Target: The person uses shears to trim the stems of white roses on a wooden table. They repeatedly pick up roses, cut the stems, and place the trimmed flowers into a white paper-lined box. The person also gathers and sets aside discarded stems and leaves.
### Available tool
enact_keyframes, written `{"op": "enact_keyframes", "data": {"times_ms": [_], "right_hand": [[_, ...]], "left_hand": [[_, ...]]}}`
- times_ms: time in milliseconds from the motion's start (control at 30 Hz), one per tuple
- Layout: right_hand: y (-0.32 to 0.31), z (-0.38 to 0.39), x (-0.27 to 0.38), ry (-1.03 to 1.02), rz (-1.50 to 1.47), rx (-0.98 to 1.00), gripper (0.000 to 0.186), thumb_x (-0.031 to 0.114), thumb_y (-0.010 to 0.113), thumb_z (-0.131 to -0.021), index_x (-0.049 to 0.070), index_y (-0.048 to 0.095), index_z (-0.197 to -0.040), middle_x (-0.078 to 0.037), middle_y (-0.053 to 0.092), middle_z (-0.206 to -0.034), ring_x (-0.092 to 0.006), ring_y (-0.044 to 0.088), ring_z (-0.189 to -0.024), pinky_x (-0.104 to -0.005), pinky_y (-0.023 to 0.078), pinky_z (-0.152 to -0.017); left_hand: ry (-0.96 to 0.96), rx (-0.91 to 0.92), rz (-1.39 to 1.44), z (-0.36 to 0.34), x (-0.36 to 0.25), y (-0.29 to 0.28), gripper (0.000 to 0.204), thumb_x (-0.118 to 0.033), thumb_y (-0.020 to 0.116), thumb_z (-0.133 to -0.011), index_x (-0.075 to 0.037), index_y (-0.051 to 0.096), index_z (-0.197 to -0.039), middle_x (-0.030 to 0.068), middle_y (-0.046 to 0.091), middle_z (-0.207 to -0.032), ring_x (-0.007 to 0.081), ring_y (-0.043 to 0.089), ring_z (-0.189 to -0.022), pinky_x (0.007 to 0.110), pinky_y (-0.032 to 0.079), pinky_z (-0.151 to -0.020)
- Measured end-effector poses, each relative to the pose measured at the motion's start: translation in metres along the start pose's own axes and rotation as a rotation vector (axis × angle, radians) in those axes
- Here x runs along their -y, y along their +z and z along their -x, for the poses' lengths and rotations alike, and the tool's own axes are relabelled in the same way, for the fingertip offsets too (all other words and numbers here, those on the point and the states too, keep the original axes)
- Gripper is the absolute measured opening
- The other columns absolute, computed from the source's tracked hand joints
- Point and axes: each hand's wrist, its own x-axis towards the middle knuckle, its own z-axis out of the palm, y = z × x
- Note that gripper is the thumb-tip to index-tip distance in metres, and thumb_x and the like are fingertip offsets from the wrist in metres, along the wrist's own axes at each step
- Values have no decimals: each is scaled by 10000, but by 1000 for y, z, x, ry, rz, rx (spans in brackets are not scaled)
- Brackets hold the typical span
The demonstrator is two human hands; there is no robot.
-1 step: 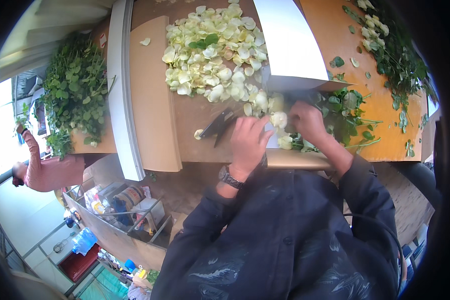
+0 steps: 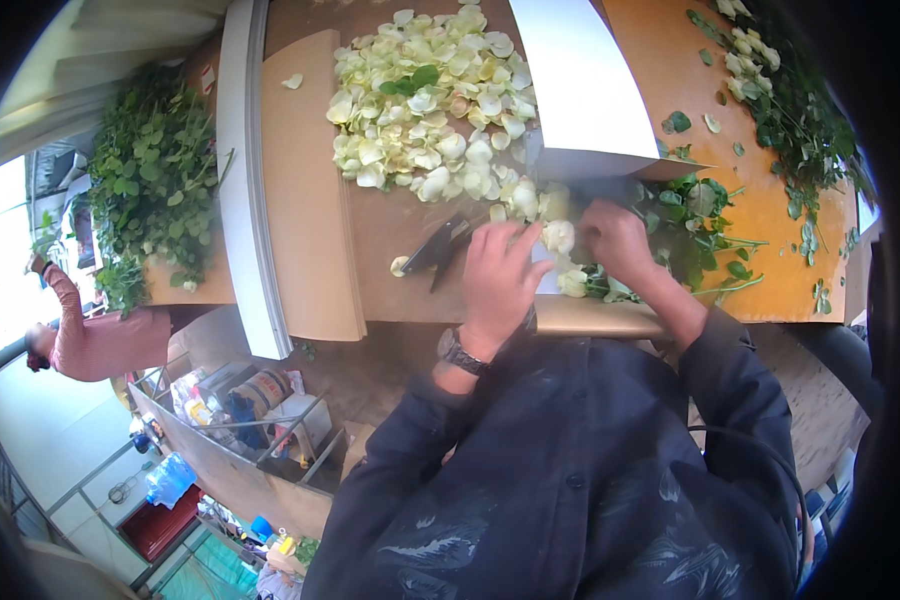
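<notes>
**Head view: a white rose between two hands**

The white rose (image 2: pixel 558 236) sits over the near part of the tabletop (image 2: pixel 382 225), between both hands. The left hand (image 2: pixel 505 275) is loosely spread, thumb apart from the fingers. The right hand (image 2: pixel 618 240) is curled (its fingertips are blurred, so I cannot tell whether it grips anything). Pale petals (image 2: pixel 430 110) lie heaped beyond; a dark flat object (image 2: pixel 432 248) lies beside the left hand.
</notes>
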Motion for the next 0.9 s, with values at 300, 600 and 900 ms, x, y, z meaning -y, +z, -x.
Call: {"op": "enact_keyframes", "data": {"times_ms": [300, 600, 900], "right_hand": [[0, -6, 10, 42, -76, 54, 131, 56, 773, -720, 46, 693, -823, -112, 657, -868, -358, 676, -829, -465, 548, -714], [4, -4, 8, 133, 10, 168, 154, 87, 799, -708, 45, 694, -813, -116, 665, -885, -362, 678, -897, -475, 547, -770], [-4, 5, -3, -45, -62, 7, 233, -63, 761, -592, 9, 630, -771, -98, 654, -922, -349, 620, -960, -435, 521, -818]], "left_hand": [[225, 35, -88, -31, -3, 17, 504, -159, 878, -709, -99, 739, -1189, 117, 612, -1396, 382, 511, -1364, 491, 465, -1093], [-141, -80, 344, -38, 1, 34, 200, -99, 783, -894, -39, 739, -1080, 88, 733, -1089, 272, 629, -1196, 406, 525, -963], [-436, -248, 334, -18, 36, 5, 275, -64, 648, -1026, 28, 675, -1284, 69, 742, -1140, 141, 683, -989, 317, 551, -941]]}}
